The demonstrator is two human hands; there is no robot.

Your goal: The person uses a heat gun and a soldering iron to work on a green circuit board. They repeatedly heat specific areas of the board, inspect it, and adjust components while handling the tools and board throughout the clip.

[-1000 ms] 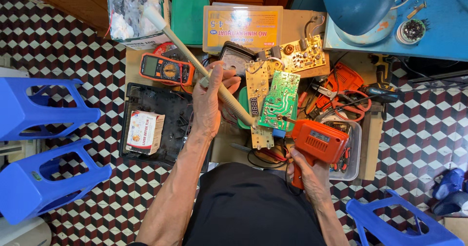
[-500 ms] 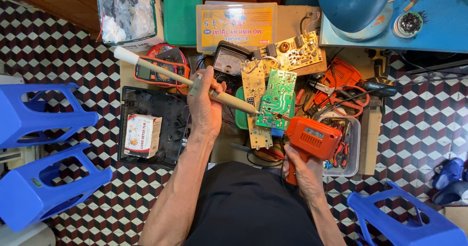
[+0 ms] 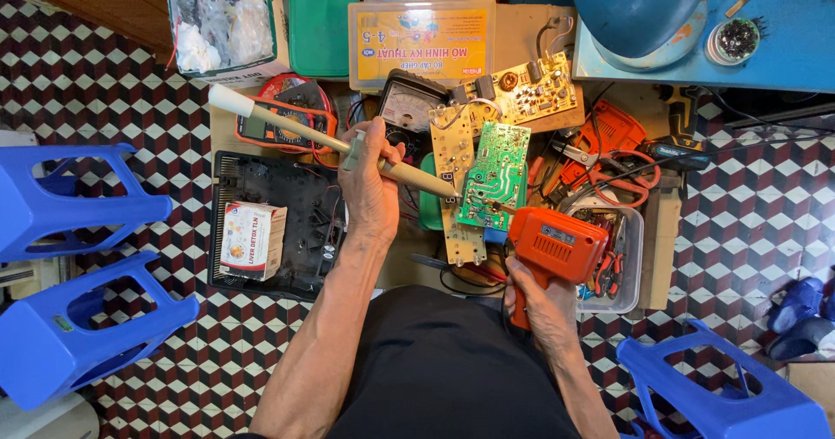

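Observation:
My left hand [image 3: 372,178] grips a long cream-coloured tube tool [image 3: 296,130] with a white end; its tip rests against a green circuit board [image 3: 494,176] that stands on the low work table. My right hand [image 3: 541,304] holds the handle of an orange soldering gun [image 3: 557,246], whose nose points at the lower edge of the green board. A pale yellow circuit board [image 3: 454,152] lies right beside the green one, on its left.
An orange multimeter [image 3: 287,117], an analogue meter [image 3: 407,102], a tan circuit board [image 3: 531,91] and a black tray [image 3: 304,230] holding a small carton [image 3: 252,241] surround the work. Blue stools [image 3: 78,204] [image 3: 722,387] stand on both sides. Orange pliers [image 3: 609,148] lie right.
The cream tube has tilted down, its white end swinging from up-left to lower left. The soldering gun has shifted slightly.

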